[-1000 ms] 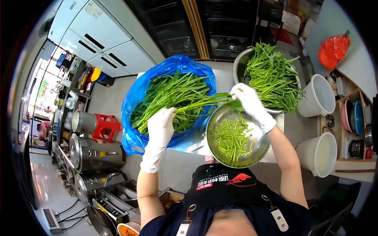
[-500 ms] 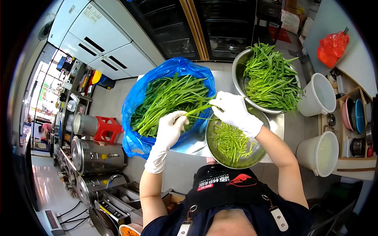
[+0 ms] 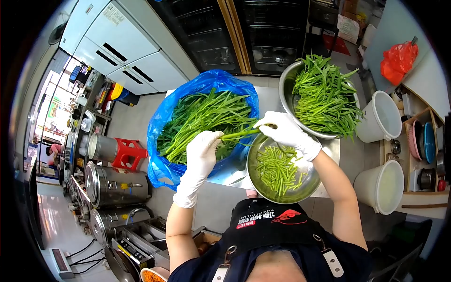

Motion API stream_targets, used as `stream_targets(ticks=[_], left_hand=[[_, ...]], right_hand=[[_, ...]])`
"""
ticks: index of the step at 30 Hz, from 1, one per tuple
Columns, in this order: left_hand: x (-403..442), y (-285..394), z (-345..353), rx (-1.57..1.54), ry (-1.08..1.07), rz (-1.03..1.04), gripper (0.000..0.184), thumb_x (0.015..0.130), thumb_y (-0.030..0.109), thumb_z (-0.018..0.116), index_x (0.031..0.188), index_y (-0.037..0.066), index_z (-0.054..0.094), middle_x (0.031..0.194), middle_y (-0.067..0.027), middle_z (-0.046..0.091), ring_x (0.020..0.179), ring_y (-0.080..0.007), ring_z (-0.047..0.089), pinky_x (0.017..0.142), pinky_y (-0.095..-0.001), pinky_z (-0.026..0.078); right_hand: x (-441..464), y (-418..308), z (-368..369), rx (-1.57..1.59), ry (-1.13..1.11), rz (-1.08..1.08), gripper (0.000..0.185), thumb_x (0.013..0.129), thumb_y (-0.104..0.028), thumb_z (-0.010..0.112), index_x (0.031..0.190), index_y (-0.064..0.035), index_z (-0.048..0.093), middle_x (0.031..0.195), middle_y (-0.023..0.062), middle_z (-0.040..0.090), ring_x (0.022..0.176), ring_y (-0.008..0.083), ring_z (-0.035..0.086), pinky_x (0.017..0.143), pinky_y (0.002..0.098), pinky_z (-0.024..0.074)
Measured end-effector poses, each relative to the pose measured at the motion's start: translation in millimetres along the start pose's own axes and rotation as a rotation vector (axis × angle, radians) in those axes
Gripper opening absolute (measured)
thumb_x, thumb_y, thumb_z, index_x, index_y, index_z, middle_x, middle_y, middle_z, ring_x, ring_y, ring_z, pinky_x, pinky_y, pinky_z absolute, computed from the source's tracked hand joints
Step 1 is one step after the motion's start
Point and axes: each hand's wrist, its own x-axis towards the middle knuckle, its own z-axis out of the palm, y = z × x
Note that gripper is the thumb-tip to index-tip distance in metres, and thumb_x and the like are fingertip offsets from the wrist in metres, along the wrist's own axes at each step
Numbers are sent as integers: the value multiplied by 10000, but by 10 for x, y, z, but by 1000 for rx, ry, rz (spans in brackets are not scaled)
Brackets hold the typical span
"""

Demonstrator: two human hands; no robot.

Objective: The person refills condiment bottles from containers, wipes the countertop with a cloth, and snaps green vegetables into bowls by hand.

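Observation:
My left hand (image 3: 202, 152), in a white glove, pinches one end of a green stem (image 3: 238, 134) over the front right of the blue bag (image 3: 156, 117), which is full of long leafy greens (image 3: 206, 113). The stem's other end is between the fingers of my right hand (image 3: 284, 131), also gloved, above the back of a metal bowl (image 3: 307, 190). Short cut stems (image 3: 277, 171) lie in that bowl. Behind my right hand, a larger metal basin (image 3: 286, 87) holds a heap of leafy stems (image 3: 324, 96).
Two white buckets (image 3: 381, 117) (image 3: 381, 185) stand at the right, beside a wooden shelf (image 3: 425, 117). Large steel pots (image 3: 120, 183) and a red stool (image 3: 129, 153) are at the left. Far left, a person (image 3: 55, 149) is partly visible.
My right hand has come left from above the basin's edge toward my left hand. The long leafy stem stretched between them now shows as a shorter span. My left hand has shifted slightly right.

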Motion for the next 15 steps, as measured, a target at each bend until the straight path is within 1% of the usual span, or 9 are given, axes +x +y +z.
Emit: stream_targets(ticks=[1, 2, 3, 4, 6, 7, 8, 12, 15], left_hand=[[15, -23, -14, 31, 11, 78, 240, 758, -41, 648, 979, 51, 663, 808, -104, 649, 722, -280, 627, 652, -335, 502], [21, -40, -24, 62, 21, 157, 266, 742, -54, 651, 983, 58, 663, 809, -98, 651, 726, -276, 628, 651, -338, 501], [25, -34, -35, 109, 27, 199, 330, 699, -78, 651, 991, 76, 662, 817, -80, 654, 731, -269, 622, 644, -347, 493], [29, -32, -41, 134, 20, 215, 339, 695, -79, 650, 994, 79, 663, 817, -77, 654, 729, -267, 619, 641, -347, 490], [37, -21, -54, 187, 9, 246, 355, 686, -81, 648, 999, 86, 663, 819, -70, 654, 723, -264, 613, 634, -345, 484], [47, 11, -72, 195, -16, 244, 347, 669, -114, 667, 978, 43, 680, 828, -109, 664, 731, -273, 632, 648, -335, 498], [54, 19, -68, 200, -14, 250, 343, 673, -111, 670, 979, 44, 679, 829, -109, 664, 730, -273, 632, 648, -335, 498], [80, 50, -51, 210, 1, 255, 331, 690, -92, 685, 990, 49, 677, 825, -106, 664, 723, -271, 630, 643, -333, 496], [59, 32, -47, 227, -3, 224, 327, 706, -71, 696, 1006, 58, 677, 821, -98, 663, 719, -271, 628, 637, -335, 496]], right_hand=[[7, 38, -32, 97, -83, 81, 189, 815, -231, 643, 908, -87, 723, 860, 70, 679, 789, 250, 651, 685, 345, 505], [9, 69, -47, 134, -140, 105, 201, 821, -239, 642, 915, -84, 727, 871, 78, 685, 801, 252, 653, 696, 344, 504], [10, 72, -71, 170, -198, 128, 212, 827, -248, 642, 922, -80, 731, 882, 85, 692, 813, 254, 655, 707, 343, 503], [6, 67, -90, 207, -255, 151, 224, 833, -256, 641, 929, -77, 735, 893, 92, 698, 825, 256, 657, 718, 343, 502], [12, 9, -87, 135, -262, 140, 247, 819, -273, 655, 943, -76, 736, 884, 110, 694, 836, 271, 657, 721, 352, 500], [15, -41, -82, 82, -258, 129, 252, 815, -277, 659, 945, -74, 734, 884, 113, 694, 839, 274, 657, 721, 354, 499], [20, -68, -72, 30, -255, 117, 258, 810, -280, 663, 947, -73, 733, 885, 116, 693, 843, 276, 658, 722, 356, 498], [40, 28, 32, 13, -245, 35, 278, 787, -284, 677, 932, -51, 715, 864, 124, 682, 823, 283, 655, 721, 356, 499], [27, 16, 55, 77, -212, 52, 263, 781, -257, 677, 915, -33, 708, 842, 126, 679, 790, 264, 657, 704, 351, 500]])
